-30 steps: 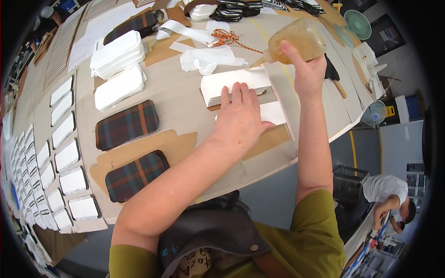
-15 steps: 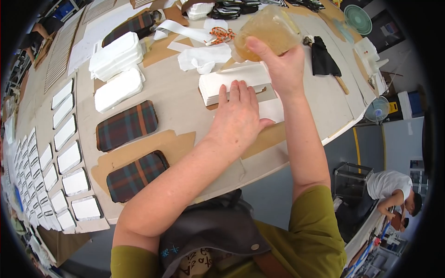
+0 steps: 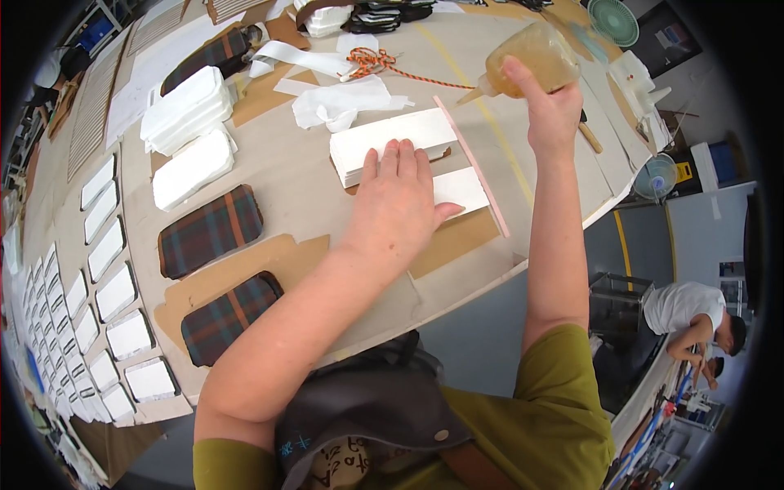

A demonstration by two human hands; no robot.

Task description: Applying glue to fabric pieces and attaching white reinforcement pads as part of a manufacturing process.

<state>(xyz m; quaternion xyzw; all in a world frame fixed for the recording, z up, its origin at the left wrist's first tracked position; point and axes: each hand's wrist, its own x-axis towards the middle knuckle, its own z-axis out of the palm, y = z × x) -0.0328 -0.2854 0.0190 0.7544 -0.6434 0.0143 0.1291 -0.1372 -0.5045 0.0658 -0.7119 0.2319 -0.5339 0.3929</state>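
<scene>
We clasp a translucent plastic bottle of amber liquid (image 3: 539, 51) in our right grip (image 3: 549, 102), thumb along its near side, and hold it tilted above the worktop (image 3: 294, 192), its tapered nozzle pointing down and leftward. The nozzle tip is near the far right corner of a stack of white rectangular sheets (image 3: 392, 133), with a gap showing between them. Our left grip (image 3: 396, 196) is spread and grasps nothing: its fingertips rest flat on the near part of the stack, and its thumb reaches out to the right over the edge of a flat white rectangular piece (image 3: 464, 188). A thin pale pink strip (image 3: 473, 167) runs along the right side of both the stack and that piece, and flat brown card (image 3: 453, 243) shows just nearer to us. Beyond the stack we have a crumpled white sheet (image 3: 343, 100) and a tangled orange-and-black cord (image 3: 371, 61), one end of which stretches toward the bottle. To our left lie two dark plaid panels with rounded corners (image 3: 212, 231), the nearer one partly hidden by our left forearm, and past them two piles of white rounded pads (image 3: 186, 110). Farther left, white rectangular pieces with dark edges (image 3: 131, 335) are laid out in rows. Off to the right, a co-worker in a white shirt (image 3: 684, 306) bends over another surface.
</scene>
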